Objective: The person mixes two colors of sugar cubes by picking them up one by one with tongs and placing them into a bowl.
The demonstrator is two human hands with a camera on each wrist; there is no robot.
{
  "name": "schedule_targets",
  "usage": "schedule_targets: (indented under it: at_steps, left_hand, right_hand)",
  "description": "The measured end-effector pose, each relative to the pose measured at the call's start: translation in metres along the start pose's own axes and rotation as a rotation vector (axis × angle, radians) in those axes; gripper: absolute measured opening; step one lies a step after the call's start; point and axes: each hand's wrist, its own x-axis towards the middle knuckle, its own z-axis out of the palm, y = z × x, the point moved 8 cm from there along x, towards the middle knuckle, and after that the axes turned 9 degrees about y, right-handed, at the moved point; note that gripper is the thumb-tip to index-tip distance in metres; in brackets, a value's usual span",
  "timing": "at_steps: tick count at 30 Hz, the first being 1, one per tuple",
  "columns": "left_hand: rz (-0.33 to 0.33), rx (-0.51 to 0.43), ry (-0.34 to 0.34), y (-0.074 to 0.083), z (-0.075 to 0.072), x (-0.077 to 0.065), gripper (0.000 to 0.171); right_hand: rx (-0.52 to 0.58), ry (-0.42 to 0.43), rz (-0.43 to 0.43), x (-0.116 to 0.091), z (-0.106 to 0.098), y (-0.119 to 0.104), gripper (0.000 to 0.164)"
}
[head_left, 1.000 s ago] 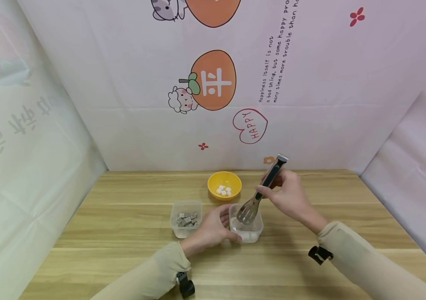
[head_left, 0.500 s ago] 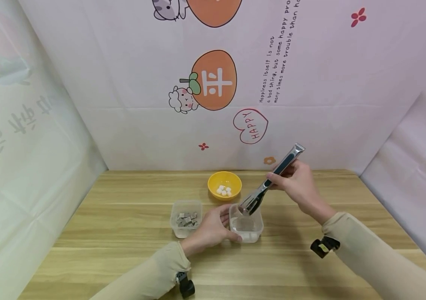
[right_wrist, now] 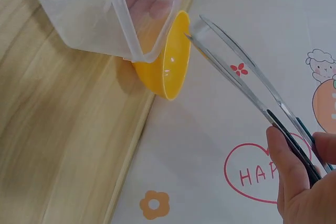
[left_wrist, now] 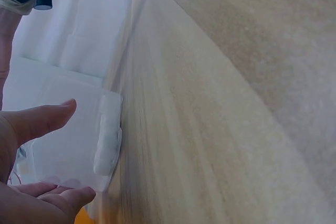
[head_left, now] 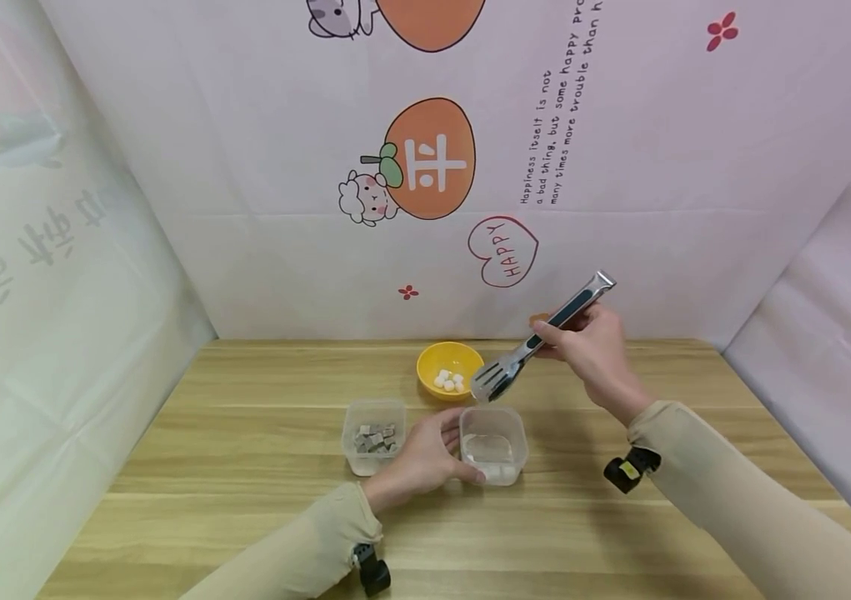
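Observation:
My right hand grips metal tongs with dark handle panels by their middle. Their slotted heads hang between the yellow bowl and the right clear plastic container, overlapping the bowl's rim in the head view. A pale, whitish piece shows between the tong tips in the right wrist view. Several white cubes lie in the bowl. My left hand holds the right container from its left side, thumb at the front and fingers behind. White pieces show low in that container.
Left of my left hand stands another clear plastic container with several grey cubes in it. All stand on a wood-grain table. A printed white cloth hangs behind the table's back edge, with more cloth at both sides.
The tongs have risen out of the right container and moved back toward the yellow bowl; their handle end has swung up and to the right. My left hand has stayed on the container.

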Motion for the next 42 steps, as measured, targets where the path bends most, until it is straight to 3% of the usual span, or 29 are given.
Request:
schedule_targets:
  at_steps: [16,25,42]
  left_hand:
    - [0.008,-0.019,0.006,0.0,0.001,-0.001,0.097]
    - [0.002,0.017,-0.002,-0.001,0.0,0.0,0.097]
    - [0.014,0.002,-0.002,0.003,-0.001,-0.001,0.098]
  right_hand:
    - [-0.07,0.118,-0.004,0.023,0.033,0.015,0.028]
    - [-0.174,0.162,-0.036,0.03,0.051,0.022,0.027]
    - [-0.271,0.209,-0.123,0.037,0.064,0.029,0.022]
